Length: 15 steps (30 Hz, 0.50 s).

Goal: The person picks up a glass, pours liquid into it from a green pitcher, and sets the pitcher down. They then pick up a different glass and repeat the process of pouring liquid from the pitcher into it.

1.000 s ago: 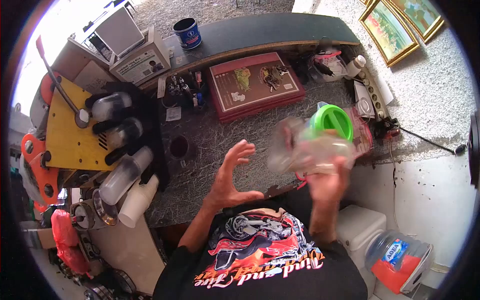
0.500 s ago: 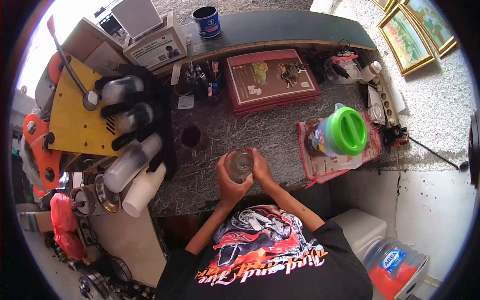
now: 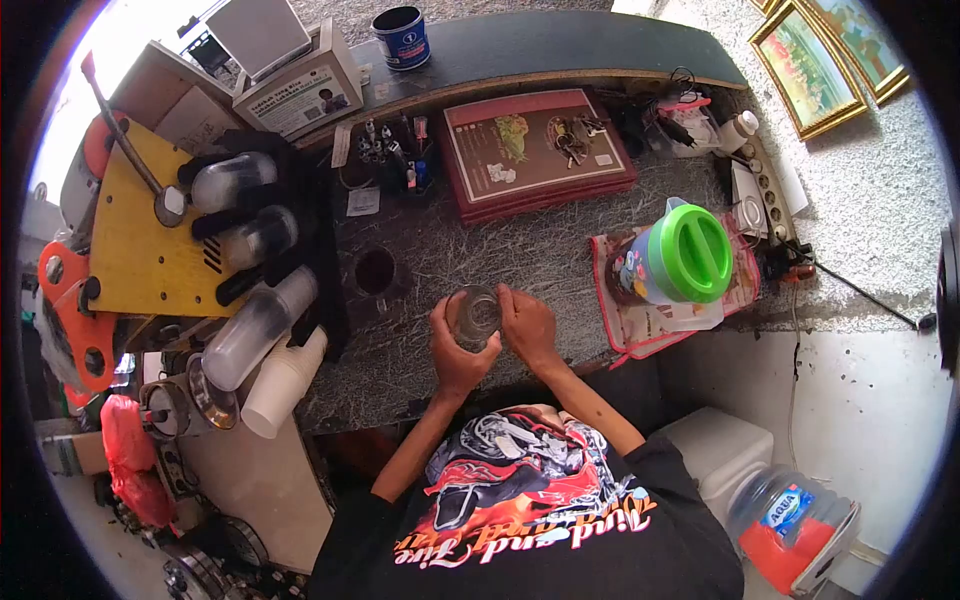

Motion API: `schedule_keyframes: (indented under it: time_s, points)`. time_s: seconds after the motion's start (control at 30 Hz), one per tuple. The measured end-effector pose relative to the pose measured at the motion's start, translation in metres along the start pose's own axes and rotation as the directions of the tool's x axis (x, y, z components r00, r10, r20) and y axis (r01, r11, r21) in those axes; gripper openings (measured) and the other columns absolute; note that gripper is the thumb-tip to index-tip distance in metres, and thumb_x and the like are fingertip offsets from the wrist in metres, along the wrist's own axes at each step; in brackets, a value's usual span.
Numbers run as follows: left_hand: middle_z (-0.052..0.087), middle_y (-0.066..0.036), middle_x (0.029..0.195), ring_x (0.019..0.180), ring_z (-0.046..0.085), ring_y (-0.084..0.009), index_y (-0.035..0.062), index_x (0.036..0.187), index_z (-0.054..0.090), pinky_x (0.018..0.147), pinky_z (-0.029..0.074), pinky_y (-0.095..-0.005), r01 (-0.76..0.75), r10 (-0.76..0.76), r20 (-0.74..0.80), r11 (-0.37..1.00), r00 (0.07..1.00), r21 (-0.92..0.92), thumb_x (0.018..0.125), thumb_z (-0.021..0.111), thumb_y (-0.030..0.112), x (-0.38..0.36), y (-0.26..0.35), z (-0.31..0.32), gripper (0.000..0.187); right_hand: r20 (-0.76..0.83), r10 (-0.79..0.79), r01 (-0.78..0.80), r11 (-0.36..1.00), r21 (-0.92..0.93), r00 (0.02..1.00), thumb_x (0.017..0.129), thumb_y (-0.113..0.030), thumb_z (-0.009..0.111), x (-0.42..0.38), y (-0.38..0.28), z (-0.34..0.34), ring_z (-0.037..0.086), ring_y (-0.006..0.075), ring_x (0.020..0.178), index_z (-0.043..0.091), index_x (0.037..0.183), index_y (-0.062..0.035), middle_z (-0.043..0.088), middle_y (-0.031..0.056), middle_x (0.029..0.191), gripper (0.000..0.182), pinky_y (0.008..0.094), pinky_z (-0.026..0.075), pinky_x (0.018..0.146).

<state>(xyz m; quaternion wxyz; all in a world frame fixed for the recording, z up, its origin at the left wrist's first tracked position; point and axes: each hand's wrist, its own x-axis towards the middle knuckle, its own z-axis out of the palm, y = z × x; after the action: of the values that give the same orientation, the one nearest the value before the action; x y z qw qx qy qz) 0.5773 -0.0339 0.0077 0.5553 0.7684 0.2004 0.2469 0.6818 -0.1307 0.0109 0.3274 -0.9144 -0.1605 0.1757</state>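
A clear drinking glass (image 3: 473,316) is held over the dark counter in my left hand (image 3: 460,355), its thumb and fingers wrapped around the side. My right hand (image 3: 528,325) is just right of the glass, back upward, with a small gap between them. Its index finger extends toward the rim; the other fingers are partly hidden. To the left stands a glass mug (image 3: 378,272) of dark liquid. On the right, a pitcher (image 3: 690,255) with a green lid rests on a red-edged cloth (image 3: 625,335).
A wide maroon box (image 3: 540,150) with keys on top lies at the back. Black holders with plastic cups (image 3: 262,325) and paper cups (image 3: 285,385) line the left side. A power strip (image 3: 770,200) runs along the right wall. A blue tin (image 3: 402,45) stands on the raised ledge.
My right hand has come away from the glass, shifting slightly right. The glass stays in my left hand and has moved a little left and up in the view, which itself shifted slightly.
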Motion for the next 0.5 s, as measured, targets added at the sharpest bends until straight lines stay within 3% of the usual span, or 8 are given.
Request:
schedule_keyframes:
  time_s: [0.07, 0.13, 0.17, 0.23, 0.3, 0.37, 0.43, 0.5]
  points:
    - [0.048, -0.021, 0.137, 0.132, 0.048, -0.0328, -0.0008, 0.140, 0.030, 0.112, 0.038, -0.0440, -0.007, 0.007, -0.004, 1.000, 1.000, 0.011, 0.072, 0.075, 0.003, 0.002, 0.001, 0.002, 0.082, 0.003, -0.002, 0.002, 0.999, -0.035, 1.000, 0.100, -0.035, 0.051, 0.000, 0.003, -0.003, 0.067, 0.0377, 0.091, 0.072, 0.096, -0.0015, 0.070, 0.0190, 0.093, 0.040, 0.0462, 0.051, 0.077]
    - [0.049, -0.021, 0.135, 0.131, 0.049, -0.0325, -0.0010, 0.140, 0.031, 0.112, 0.038, -0.0439, 0.019, -0.019, -0.003, 1.000, 1.000, 0.022, 0.071, 0.076, 0.005, 0.002, 0.002, 0.004, 0.083, -0.294, -0.309, 0.330, 0.944, 0.026, 0.905, 0.096, -0.024, 0.061, -0.002, 0.009, -0.007, 0.066, 0.0346, 0.094, 0.073, 0.097, -0.0028, 0.071, 0.0171, 0.096, 0.024, 0.0435, 0.051, 0.080]
    - [0.049, -0.021, 0.135, 0.131, 0.049, -0.0325, -0.0010, 0.140, 0.031, 0.112, 0.038, -0.0439, 0.019, -0.019, 0.000, 1.000, 1.000, 0.020, 0.071, 0.076, 0.005, 0.003, 0.002, 0.005, 0.083, -0.295, -0.307, 0.328, 0.944, 0.024, 0.905, 0.096, -0.024, 0.061, -0.003, 0.014, -0.012, 0.066, 0.0346, 0.094, 0.073, 0.097, -0.0028, 0.071, 0.0171, 0.096, 0.024, 0.0435, 0.051, 0.080]
    - [0.051, -0.021, 0.132, 0.131, 0.050, -0.0324, -0.0012, 0.140, 0.031, 0.112, 0.037, -0.0439, 0.025, -0.025, -0.004, 0.998, 1.000, 0.054, 0.071, 0.077, 0.005, 0.003, 0.002, 0.006, 0.083, -0.487, -0.379, 0.444, 0.896, 0.022, 0.787, 0.090, -0.014, 0.069, -0.012, 0.005, -0.042, 0.065, 0.0313, 0.096, 0.071, 0.100, -0.0036, 0.071, 0.0146, 0.099, 0.015, 0.0414, 0.050, 0.083]
    - [0.049, -0.021, 0.134, 0.131, 0.048, -0.0327, -0.0011, 0.141, 0.030, 0.112, 0.036, -0.0443, 0.040, -0.040, 0.000, 0.997, 0.999, 0.060, 0.072, 0.077, 0.005, 0.003, 0.008, 0.006, 0.084, -0.629, -0.420, 0.470, 0.877, -0.098, 0.654, 0.088, -0.010, 0.071, -0.028, -0.002, -0.083, 0.065, 0.0311, 0.096, 0.069, 0.104, -0.0031, 0.070, 0.0133, 0.102, 0.017, 0.0427, 0.049, 0.087]
    - [0.048, -0.022, 0.135, 0.132, 0.047, -0.0330, -0.0010, 0.142, 0.029, 0.113, 0.035, -0.0448, 0.054, -0.054, 0.006, 0.996, 0.998, 0.065, 0.072, 0.077, 0.005, 0.003, 0.008, 0.007, 0.085, -0.763, -0.471, 0.381, 0.869, -0.316, 0.443, 0.088, -0.013, 0.072, -0.045, 0.008, -0.120, 0.064, 0.0308, 0.096, 0.069, 0.103, -0.0035, 0.070, 0.0104, 0.101, 0.018, 0.0446, 0.046, 0.089]
    - [0.044, -0.022, 0.136, 0.134, 0.044, -0.0336, -0.0006, 0.143, 0.026, 0.114, 0.033, -0.0448, -0.032, 0.037, -0.028, 0.990, 0.999, 0.134, 0.073, 0.078, 0.006, -0.001, 0.001, 0.011, 0.088, -0.832, -0.512, 0.030, 0.855, -0.518, 0.215, 0.090, -0.011, 0.070, -0.054, 0.021, -0.163, 0.063, 0.0326, 0.097, 0.069, 0.103, 0.0001, 0.069, 0.0160, 0.105, 0.017, 0.0428, 0.048, 0.090]
    - [0.046, -0.022, 0.132, 0.124, 0.050, -0.0339, 0.0002, 0.140, 0.030, 0.108, 0.038, -0.0449, -0.089, 0.108, -0.118, 0.983, 0.987, 0.158, 0.073, 0.080, 0.010, -0.004, 0.002, 0.016, 0.085, -0.887, -0.458, -0.160, 0.873, -0.461, 0.060, 0.094, -0.019, 0.067, -0.046, 0.036, -0.200, 0.064, 0.0302, 0.091, 0.067, 0.104, 0.0022, 0.069, 0.0143, 0.097, 0.023, 0.0398, 0.049, 0.088]
